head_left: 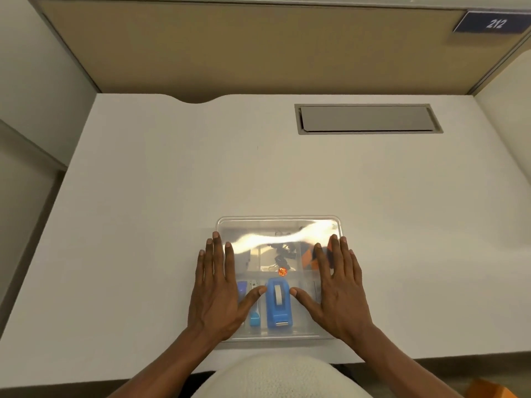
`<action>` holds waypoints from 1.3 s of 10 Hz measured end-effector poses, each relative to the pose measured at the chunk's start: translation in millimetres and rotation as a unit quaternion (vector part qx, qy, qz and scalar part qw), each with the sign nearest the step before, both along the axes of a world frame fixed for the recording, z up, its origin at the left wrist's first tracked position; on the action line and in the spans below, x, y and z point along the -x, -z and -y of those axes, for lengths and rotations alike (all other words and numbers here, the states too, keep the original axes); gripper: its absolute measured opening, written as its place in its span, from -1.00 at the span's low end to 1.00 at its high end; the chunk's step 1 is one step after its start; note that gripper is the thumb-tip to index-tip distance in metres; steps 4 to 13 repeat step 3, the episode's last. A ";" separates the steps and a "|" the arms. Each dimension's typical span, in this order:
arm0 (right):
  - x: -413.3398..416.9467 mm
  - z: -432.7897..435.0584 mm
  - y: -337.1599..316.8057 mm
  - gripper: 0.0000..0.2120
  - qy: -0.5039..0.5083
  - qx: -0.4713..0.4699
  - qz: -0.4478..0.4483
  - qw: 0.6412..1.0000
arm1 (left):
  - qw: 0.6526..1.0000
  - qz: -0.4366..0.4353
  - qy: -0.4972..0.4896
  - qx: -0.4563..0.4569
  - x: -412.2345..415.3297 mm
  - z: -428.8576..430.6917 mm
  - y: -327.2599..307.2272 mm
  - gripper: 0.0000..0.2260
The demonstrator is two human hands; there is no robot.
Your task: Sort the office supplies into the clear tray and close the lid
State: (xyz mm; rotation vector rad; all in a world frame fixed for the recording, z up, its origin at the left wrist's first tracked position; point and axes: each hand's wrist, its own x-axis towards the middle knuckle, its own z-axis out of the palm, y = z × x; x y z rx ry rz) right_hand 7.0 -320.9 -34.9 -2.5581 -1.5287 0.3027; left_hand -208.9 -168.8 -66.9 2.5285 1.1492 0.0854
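Observation:
A clear tray [278, 222] sits near the desk's front edge with its transparent lid [275, 234] lying on top. My left hand [219, 288] rests flat on the lid's left side and my right hand [334, 285] flat on its right side, fingers spread. Through the lid I see a blue tape dispenser [278, 305] in the front middle, a small blue item [255, 320] to its left, an orange ball of rubber bands [282, 272], dark binder clips [280, 252] behind it, and orange and dark items [309, 258] at the right. Glare hides part of the back compartments.
The white desk [172, 196] has a grey cable hatch [367, 119] at the back right and tan partition walls behind. A blue "212" sign [495, 23] is at the top right. An orange object [488, 390] shows below the desk at the lower right.

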 end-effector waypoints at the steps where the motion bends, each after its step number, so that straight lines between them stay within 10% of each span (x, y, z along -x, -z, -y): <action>1: -10.3 -9.0 -13.8 -0.12 0.019 -0.014 0.003 1.000 | 0.998 -0.060 0.001 -0.037 -1.7 -1.0 -5.9 0.01; 3: -40.3 -28.1 -36.6 -0.28 0.055 -0.141 -0.036 0.988 | 0.997 -0.011 0.028 -0.066 -13.8 -12.9 -33.8 -0.09; 13: -40.3 -28.1 -36.6 -0.28 0.055 -0.141 -0.036 0.988 | 0.997 -0.011 0.028 -0.066 -13.8 -12.9 -33.8 -0.09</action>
